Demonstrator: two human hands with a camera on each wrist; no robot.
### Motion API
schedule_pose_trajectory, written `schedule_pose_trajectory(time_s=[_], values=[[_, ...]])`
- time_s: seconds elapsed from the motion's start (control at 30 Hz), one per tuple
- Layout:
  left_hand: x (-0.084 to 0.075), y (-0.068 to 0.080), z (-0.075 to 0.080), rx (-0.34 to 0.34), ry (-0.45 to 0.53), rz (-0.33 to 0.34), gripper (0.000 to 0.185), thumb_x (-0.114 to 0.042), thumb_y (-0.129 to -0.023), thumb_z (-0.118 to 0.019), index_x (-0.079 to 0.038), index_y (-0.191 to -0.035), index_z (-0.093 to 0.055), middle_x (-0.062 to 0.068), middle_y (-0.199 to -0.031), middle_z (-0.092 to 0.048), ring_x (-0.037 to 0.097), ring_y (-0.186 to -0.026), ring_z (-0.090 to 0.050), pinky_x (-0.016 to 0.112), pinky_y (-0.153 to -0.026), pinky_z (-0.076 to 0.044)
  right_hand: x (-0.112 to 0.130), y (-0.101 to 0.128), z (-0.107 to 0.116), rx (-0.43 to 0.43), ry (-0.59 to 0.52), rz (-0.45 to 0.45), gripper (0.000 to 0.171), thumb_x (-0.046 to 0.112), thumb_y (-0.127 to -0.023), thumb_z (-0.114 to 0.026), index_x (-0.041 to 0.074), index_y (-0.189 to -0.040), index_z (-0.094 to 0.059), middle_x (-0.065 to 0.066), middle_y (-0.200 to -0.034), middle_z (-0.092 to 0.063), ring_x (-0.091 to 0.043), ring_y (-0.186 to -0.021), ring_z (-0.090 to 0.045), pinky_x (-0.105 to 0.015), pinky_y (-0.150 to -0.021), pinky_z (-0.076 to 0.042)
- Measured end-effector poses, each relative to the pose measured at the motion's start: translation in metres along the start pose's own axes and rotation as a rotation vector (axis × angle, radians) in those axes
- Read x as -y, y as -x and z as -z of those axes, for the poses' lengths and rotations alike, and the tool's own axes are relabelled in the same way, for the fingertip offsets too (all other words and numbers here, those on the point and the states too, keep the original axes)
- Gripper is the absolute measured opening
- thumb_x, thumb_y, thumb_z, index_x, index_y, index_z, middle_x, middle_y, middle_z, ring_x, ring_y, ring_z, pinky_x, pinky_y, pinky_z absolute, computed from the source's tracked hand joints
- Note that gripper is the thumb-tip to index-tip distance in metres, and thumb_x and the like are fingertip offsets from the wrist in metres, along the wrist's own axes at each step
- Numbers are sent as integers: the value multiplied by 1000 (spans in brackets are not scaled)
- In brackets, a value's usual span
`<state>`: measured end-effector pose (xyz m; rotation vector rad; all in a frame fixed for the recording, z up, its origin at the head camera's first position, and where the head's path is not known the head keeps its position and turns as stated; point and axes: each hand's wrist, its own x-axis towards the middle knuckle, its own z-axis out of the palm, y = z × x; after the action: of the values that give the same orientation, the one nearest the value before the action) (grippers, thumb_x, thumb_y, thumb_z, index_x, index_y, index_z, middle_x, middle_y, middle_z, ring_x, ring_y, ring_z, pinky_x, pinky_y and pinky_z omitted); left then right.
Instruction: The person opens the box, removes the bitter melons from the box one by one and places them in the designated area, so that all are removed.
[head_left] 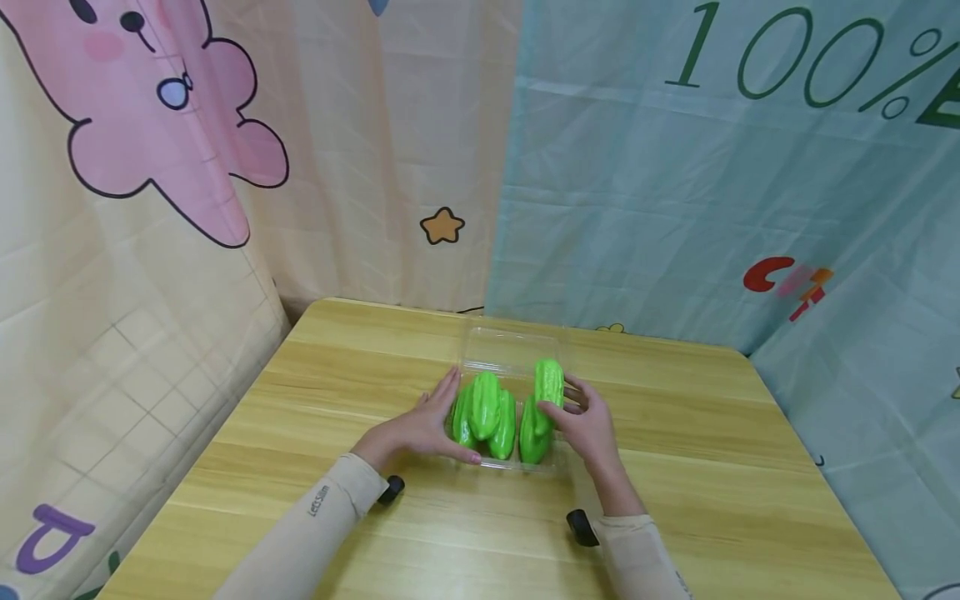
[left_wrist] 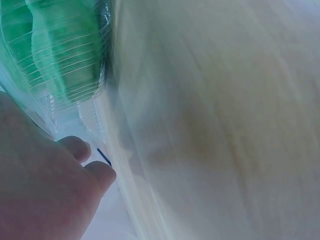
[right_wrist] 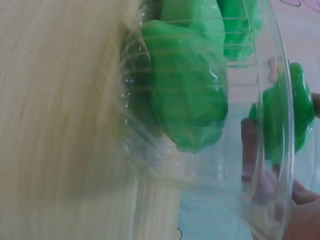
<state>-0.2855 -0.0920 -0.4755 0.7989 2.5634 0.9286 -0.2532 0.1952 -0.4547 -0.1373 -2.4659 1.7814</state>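
A clear plastic clamshell box [head_left: 517,464] sits on the table with its lid [head_left: 510,346] folded back. Several glossy green cucumber-like vegetables [head_left: 486,406] lie in it, some stacked on others. My right hand [head_left: 592,421] pinches one green cucumber [head_left: 549,383] between thumb and fingers, over the box's right side. In the right wrist view that cucumber [right_wrist: 282,112] shows behind the box's clear wall. Against the box's left side rests my left hand [head_left: 423,429], its thumb along the front rim and fingers extended toward the back. In the left wrist view, part of the left hand [left_wrist: 45,180] is beside the box.
The wooden table [head_left: 712,500] extends on both sides of the box and in front of it. Printed curtains [head_left: 637,208] hang behind and beside the table. A black strap piece [head_left: 582,528] shows at the right wrist, another [head_left: 391,490] at the left.
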Motion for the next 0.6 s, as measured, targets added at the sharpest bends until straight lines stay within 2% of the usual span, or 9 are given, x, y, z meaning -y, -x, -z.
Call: schedule_pose_trajectory(time_s=[0.23, 0.4, 0.6], values=[[0, -1, 0, -9, -28, 5, 146, -66, -69, -84, -6, -159, 15, 13, -166, 19, 25, -151, 13, 58, -118, 5, -3, 0, 6, -20, -9, -15, 74, 30, -87, -82, 10, -149, -47, -23, -143, -53, -40, -127, -53, -48, -94, -53], [0, -3, -1, -22, -52, 2, 146, -67, -68, -83, -3, -159, 12, 13, -166, 17, 34, -152, 10, 61, -117, 5, -5, -2, 11, -37, -6, -29, 75, 32, -87, -81, 11, -149, -46, -20, -143, -53, -37, -127, -53, -46, -94, -53], [-1, -3, 0, -18, -60, 8, 147, -69, -68, -83, -3, -159, 12, 14, -166, 17, 37, -151, 9, 61, -117, 7, -4, -3, 16, -44, -23, -40, 76, 32, -87, -81, 10, -150, -45, -19, -145, -51, -36, -127, -52, -47, -96, -52]])
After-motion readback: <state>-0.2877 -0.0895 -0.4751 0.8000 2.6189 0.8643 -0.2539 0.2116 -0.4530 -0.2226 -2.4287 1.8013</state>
